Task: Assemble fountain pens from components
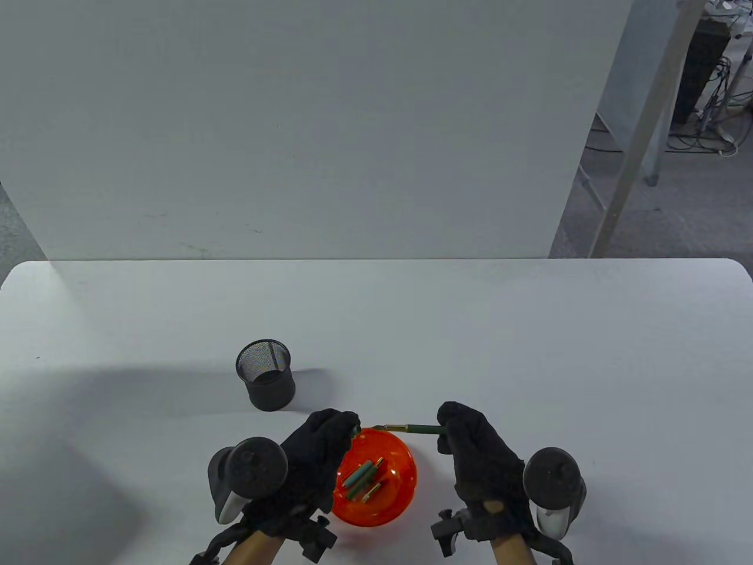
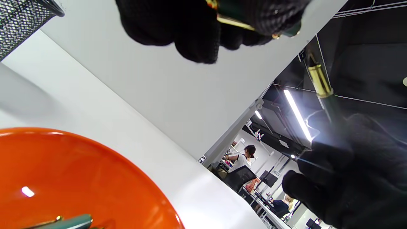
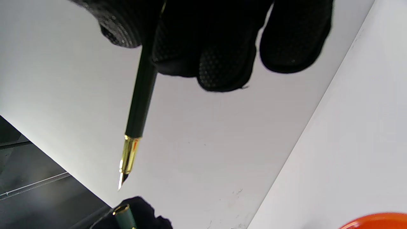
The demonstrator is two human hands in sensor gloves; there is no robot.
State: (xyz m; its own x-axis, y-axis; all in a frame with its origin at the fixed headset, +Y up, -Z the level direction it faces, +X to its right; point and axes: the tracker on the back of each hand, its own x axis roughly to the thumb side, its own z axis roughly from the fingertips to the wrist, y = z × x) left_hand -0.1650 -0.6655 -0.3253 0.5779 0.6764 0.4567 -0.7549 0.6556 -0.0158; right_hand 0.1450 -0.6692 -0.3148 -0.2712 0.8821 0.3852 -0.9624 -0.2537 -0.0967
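Desk (image 1: 470, 329) carries a black mesh cup (image 1: 266, 374) at 10 o'clock from the orange bowl (image 1: 393, 500), where loose green-and-gold pen parts (image 1: 363, 474) lie. Right hand (image 1: 475, 447), at the bowl's 2 o'clock, grips a dark pen body (image 1: 419, 428), gold nib pointing toward 9 o'clock. Left hand (image 1: 322, 441), at the bowl's 10 o'clock, is closed around a green cap (image 3: 124, 216) facing the nib, apart.
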